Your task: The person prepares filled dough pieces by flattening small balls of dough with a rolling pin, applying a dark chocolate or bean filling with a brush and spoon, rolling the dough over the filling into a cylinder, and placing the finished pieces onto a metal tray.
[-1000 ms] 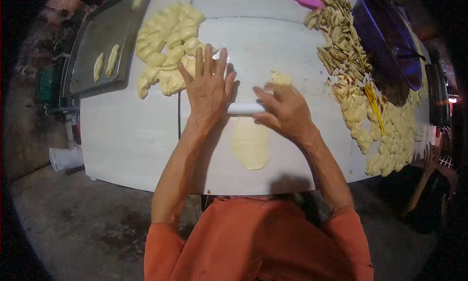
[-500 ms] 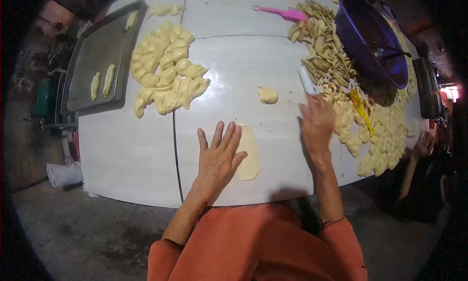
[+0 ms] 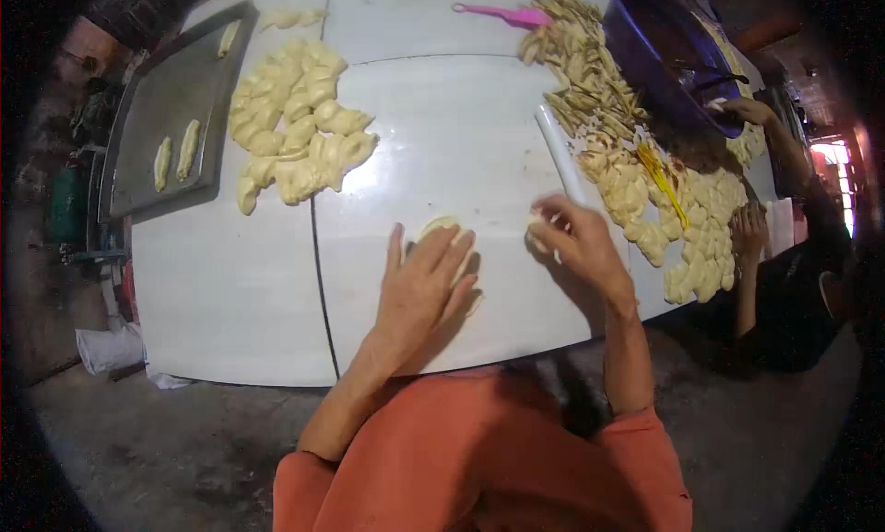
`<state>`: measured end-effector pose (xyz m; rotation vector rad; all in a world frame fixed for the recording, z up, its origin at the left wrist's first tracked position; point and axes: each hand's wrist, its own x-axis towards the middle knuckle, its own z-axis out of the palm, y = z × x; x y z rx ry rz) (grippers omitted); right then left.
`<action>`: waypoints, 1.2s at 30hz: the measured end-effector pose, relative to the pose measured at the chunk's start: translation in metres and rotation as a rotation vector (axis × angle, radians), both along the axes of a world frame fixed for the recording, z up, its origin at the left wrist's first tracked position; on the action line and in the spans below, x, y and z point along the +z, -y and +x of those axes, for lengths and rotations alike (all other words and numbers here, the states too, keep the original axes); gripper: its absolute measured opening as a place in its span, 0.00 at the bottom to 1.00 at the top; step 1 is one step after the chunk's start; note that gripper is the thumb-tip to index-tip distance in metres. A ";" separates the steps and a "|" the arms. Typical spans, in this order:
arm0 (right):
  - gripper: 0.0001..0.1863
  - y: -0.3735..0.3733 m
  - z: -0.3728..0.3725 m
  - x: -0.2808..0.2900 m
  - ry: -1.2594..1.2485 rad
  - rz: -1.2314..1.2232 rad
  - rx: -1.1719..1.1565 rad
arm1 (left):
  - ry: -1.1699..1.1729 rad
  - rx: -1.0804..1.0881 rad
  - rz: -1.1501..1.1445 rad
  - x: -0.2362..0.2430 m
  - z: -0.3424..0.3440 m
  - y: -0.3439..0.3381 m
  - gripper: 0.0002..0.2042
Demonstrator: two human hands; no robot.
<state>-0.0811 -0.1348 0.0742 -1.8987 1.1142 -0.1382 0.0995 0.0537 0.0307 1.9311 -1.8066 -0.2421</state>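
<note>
My left hand (image 3: 429, 278) lies palm down with fingers stretched over a flattened strip of pale dough (image 3: 440, 223). Most of that strip is hidden beneath it; edges show past the fingertips and by the thumb. To its right, my right hand (image 3: 583, 244) pinches a small lump of dough (image 3: 536, 235) just above the tabletop, the lump partly covered by the fingers. A white rolling pin (image 3: 559, 154) rests on the table just beyond my right hand, beside the heaped dough pieces.
Twisted dough pieces (image 3: 304, 168) cluster at left, near a metal baking tray (image 3: 138, 117) with a few shaped rolls. On the right are many dough pieces (image 3: 710, 228), a yellow utensil (image 3: 662, 186), a pink spatula (image 3: 525, 17) and a purple basin (image 3: 636, 48). A co-worker's hand (image 3: 749, 111) reaches to the basin.
My right hand has left the rolling pin and come nearer, now holding dough; the lump in the table's middle is gone from its spot. A co-worker's hand has appeared at the basin.
</note>
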 end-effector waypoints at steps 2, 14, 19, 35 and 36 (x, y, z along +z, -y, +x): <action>0.14 -0.007 -0.027 -0.022 -0.037 0.009 0.189 | -0.166 -0.048 -0.038 0.008 -0.019 0.007 0.22; 0.45 0.000 -0.077 -0.074 0.106 -0.507 0.737 | 0.036 -0.001 0.205 -0.037 -0.130 0.043 0.40; 0.53 0.013 -0.097 -0.088 0.012 -0.619 0.802 | 0.101 0.145 0.280 -0.035 -0.133 0.031 0.42; 0.32 0.031 -0.097 -0.063 0.095 -0.696 0.550 | 0.149 0.161 0.220 -0.023 -0.138 0.020 0.37; 0.28 0.039 -0.089 -0.061 0.171 -0.897 0.390 | 0.160 0.139 0.160 -0.022 -0.139 0.026 0.37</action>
